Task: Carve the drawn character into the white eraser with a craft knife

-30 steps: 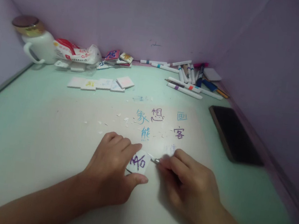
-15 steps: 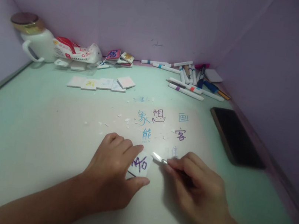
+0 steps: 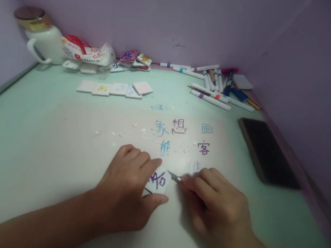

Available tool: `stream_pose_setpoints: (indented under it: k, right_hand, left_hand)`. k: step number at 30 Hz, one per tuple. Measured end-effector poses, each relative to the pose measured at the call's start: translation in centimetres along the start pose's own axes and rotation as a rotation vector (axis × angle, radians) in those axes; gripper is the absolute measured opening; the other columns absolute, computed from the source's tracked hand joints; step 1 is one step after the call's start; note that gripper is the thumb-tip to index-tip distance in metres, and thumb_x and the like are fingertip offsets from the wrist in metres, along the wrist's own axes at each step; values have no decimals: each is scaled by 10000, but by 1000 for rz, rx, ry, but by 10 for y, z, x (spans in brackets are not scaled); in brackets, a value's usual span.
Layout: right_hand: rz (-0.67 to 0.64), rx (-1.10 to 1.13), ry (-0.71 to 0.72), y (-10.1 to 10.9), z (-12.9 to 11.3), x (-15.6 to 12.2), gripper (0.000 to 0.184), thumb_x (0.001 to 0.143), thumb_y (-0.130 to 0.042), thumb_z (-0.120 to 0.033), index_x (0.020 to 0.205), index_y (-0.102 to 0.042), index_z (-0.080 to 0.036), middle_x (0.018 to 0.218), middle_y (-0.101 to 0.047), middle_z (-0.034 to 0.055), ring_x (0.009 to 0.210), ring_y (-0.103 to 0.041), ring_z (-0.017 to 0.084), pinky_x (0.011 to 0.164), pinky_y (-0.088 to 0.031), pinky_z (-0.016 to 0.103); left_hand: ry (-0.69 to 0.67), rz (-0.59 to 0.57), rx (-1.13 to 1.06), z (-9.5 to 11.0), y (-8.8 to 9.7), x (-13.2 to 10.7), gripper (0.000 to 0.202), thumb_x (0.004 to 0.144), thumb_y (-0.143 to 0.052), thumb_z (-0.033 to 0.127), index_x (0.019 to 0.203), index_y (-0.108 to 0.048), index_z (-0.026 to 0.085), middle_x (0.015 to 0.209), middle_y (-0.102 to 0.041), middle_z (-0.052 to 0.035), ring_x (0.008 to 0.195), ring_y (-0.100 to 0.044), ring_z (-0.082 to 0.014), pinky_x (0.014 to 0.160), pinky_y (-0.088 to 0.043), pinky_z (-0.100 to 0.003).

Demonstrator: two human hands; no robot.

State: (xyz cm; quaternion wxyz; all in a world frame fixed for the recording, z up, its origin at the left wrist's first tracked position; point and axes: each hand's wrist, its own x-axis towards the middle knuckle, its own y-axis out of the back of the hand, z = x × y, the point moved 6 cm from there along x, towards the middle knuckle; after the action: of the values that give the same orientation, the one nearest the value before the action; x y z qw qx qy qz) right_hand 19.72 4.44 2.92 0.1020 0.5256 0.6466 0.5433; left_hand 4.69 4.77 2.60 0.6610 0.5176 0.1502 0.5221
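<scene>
Between the thumb and fingers of my left hand [image 3: 131, 187] is a small white tile [image 3: 161, 184] with a purple Chinese character drawn on it. The palm and fingers cover its left part. My right hand [image 3: 215, 204] pinches a craft knife [image 3: 175, 177], whose handle is mostly hidden in the fist. The pointed blade is at the tile's upper right edge; whether it touches cannot be made out. Blue and purple characters [image 3: 179, 127] are written on the table just beyond the hands. Small white shavings [image 3: 143, 130] are scattered near them.
A phone [image 3: 268, 152] lies at the right. Several white markers [image 3: 211, 99] are heaped at the back right. White tiles [image 3: 119, 89] lie in a row at the back left, near painted tiles [image 3: 128, 56], a tissue pack [image 3: 86, 51] and a lidded mug [image 3: 45, 44]. Purple walls enclose the table.
The knife blade has turned so that its face catches less light, and its tip stays by the tile's upper right edge. My left hand still holds the tile. The whole view has shifted slightly.
</scene>
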Motion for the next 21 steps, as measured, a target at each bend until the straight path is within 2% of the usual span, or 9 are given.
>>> stream_pose_setpoints:
  k: [6,13,17,21]
  right_hand:
    - [-88,-1,53,-2,4,1,173,775,-505,-62,664,-588,-166,605,-400,-14,520,-346,118,470,-230,292]
    - [-226,90,66,-3,5,3,181,766,-486,-64,758,-646,-149,630,-444,-5,548,-387,127,480,-242,286]
    - [-197,141,38,-2,7,3,179,779,-487,-77,683,-620,-147,615,-442,-9,522,-374,113,468,-249,274]
    - [-101,178,-26,0,10,2,169,813,-508,-91,776,-668,-128,620,-454,-11,503,-399,102,466,-276,257]
  left_hand:
    - [-9,5,16,0,-1,0,373,706,-700,284,986,-639,45,761,-585,-86,724,-499,-245,776,-394,-487]
    - [-49,9,35,-2,-2,0,384,724,-692,301,1003,-626,45,760,-575,-80,720,-498,-239,767,-386,-471]
    - [-66,-7,40,-2,-2,-1,385,736,-683,302,1020,-621,49,771,-573,-77,723,-495,-234,782,-384,-474]
    - [-54,-10,35,-2,-1,-1,366,754,-649,291,1022,-625,44,769,-566,-79,730,-488,-234,794,-386,-480]
